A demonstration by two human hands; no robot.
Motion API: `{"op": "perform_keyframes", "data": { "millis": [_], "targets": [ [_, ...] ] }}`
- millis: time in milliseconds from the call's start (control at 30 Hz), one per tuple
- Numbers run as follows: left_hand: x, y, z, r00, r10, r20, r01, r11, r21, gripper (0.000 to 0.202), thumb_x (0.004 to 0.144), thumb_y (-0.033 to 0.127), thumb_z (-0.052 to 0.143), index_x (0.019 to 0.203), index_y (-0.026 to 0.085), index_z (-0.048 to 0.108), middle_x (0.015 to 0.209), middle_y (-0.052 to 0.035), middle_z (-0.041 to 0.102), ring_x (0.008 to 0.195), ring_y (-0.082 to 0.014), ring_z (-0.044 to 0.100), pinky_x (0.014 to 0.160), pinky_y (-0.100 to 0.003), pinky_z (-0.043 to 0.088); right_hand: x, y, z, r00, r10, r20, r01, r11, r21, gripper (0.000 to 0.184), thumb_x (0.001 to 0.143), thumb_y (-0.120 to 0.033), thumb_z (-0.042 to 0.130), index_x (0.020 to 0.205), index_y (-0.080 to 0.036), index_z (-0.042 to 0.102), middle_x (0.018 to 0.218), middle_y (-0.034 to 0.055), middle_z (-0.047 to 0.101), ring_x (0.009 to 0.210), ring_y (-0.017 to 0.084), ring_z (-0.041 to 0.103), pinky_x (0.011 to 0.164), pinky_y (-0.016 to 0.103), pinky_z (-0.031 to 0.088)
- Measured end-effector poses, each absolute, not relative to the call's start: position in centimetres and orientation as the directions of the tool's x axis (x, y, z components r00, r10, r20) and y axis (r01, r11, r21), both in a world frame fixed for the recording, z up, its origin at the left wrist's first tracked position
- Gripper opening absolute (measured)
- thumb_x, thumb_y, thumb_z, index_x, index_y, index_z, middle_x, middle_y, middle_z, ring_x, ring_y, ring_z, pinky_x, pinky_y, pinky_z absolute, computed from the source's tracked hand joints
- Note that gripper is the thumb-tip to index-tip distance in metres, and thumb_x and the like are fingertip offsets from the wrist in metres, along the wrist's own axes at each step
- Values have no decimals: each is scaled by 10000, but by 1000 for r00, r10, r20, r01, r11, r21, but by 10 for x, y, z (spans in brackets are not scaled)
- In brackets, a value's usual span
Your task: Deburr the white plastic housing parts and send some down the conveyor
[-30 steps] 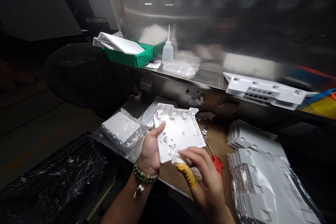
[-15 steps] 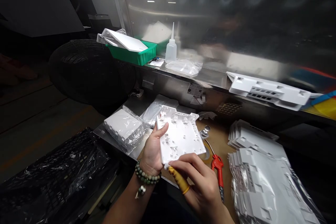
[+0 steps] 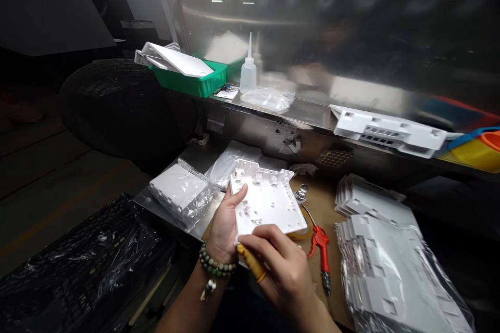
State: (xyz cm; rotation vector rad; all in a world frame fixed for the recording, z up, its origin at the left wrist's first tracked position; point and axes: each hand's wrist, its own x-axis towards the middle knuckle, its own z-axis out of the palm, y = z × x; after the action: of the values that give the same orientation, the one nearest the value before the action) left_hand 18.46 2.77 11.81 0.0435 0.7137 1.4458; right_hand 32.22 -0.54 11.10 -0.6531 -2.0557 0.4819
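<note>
A white plastic cover (image 3: 269, 208), with small clips and ribs on its upward face, rests tilted in my left hand (image 3: 223, 226). My left thumb lies over the cover's left edge; the other fingers are mostly hidden beneath it. At the near left corner, my right hand (image 3: 283, 265) pinches a small white wad (image 3: 236, 241) against the edge. The wad's material is too small to make out. A yellow finger cot (image 3: 252, 264) covers my right thumb. Just right of the cover lies a red air blow gun (image 3: 321, 244) with a thin metal nozzle.
Bagged white covers (image 3: 390, 270) are stacked at right, and another bagged stack (image 3: 180, 187) sits at left. On the shelf are a green bin (image 3: 213, 83) holding white parts, a squeeze bottle (image 3: 248, 77), a plastic bag (image 3: 269, 100) and a vented white panel (image 3: 386, 132).
My right hand has shifted slightly left along the cover's near edge, towards its corner. My left hand keeps its hold, and the whole view has moved a little.
</note>
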Motion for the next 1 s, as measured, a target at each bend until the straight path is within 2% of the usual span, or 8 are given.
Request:
{"op": "perform_keyframes", "data": {
  "millis": [133, 267, 433, 533, 633, 767, 867, 1000],
  "targets": [
    [177, 27, 115, 0, 905, -424, -879, 202, 432, 633, 934, 274, 637, 1527, 244, 416, 1325, -151, 701, 1163, -363, 698, 1087, -602, 483, 337, 0, 106, -483, 649, 588, 329, 756, -565, 170, 978, -166, 593, 1099, -205, 705, 919, 64, 681, 781, 163, 680, 672, 244, 561],
    [151, 24, 105, 100, 922, -375, -860, 270, 434, 661, 963, 368, 571, 1554, 153, 368, 1394, -216, 645, 1285, -402, 612, 1142, -633, 410, 398, 18, 95, -346, 763, 546, 449, 646, -617, 197, 964, -187, 613, 1117, -252, 718, 1015, 62, 678, 885, 181, 690, 711, 255, 569],
    [117, 17, 90, 233, 970, -68, -877, 240, 417, 661, 1008, 506, 399, 1581, 181, 348, 1548, -169, 511, 1476, -364, 393, 1243, -597, 229, 455, 25, 85, -95, 848, 522, 613, 463, -640, 300, 963, -220, 606, 1237, -300, 701, 1168, 61, 643, 1071, 216, 639, 852, 307, 543],
    [105, 14, 79, 380, 913, 149, -884, 311, 349, 691, 1028, 589, 198, 1601, 221, 316, 1620, -116, 409, 1541, -321, 245, 1266, -568, 91, 451, 18, 87, -129, 835, 536, 599, 496, -629, 341, 956, -131, 561, 1216, -297, 706, 1151, 56, 621, 1072, 199, 629, 878, 301, 534],
    [100, 11, 72, 470, 842, 264, -875, 407, 261, 761, 1000, 644, 72, 1600, 245, 315, 1647, -84, 353, 1559, -300, 172, 1264, -536, 18, 436, 17, 88, -224, 797, 561, 559, 576, -596, 300, 955, -101, 566, 1156, -263, 719, 1086, 58, 618, 992, 176, 647, 829, 274, 547],
    [100, 6, 67, 482, 838, 255, -872, 433, 227, 749, 992, 660, 75, 1607, 287, 281, 1649, -59, 347, 1555, -291, 179, 1264, -522, 25, 432, 20, 85, -254, 780, 572, 604, 590, -536, 221, 969, -127, 581, 1088, -230, 736, 1026, 65, 625, 914, 171, 658, 752, 262, 549],
    [100, 3, 65, 462, 867, 188, -880, 421, 222, 721, 996, 665, 122, 1614, 312, 243, 1648, -43, 349, 1550, -289, 177, 1262, -521, 36, 434, 17, 82, -214, 786, 580, 591, 577, -564, 240, 969, -113, 584, 1127, -233, 719, 1046, 69, 615, 941, 171, 654, 767, 263, 548],
    [99, -1, 64, 408, 901, 145, -899, 370, 234, 701, 1001, 657, 185, 1615, 320, 227, 1644, -44, 354, 1542, -301, 189, 1256, -538, 55, 436, 22, 68, -317, 770, 554, 571, 621, -537, 229, 963, -116, 601, 1120, -231, 723, 1036, 64, 618, 914, 168, 657, 768, 271, 552]
  ]
}}
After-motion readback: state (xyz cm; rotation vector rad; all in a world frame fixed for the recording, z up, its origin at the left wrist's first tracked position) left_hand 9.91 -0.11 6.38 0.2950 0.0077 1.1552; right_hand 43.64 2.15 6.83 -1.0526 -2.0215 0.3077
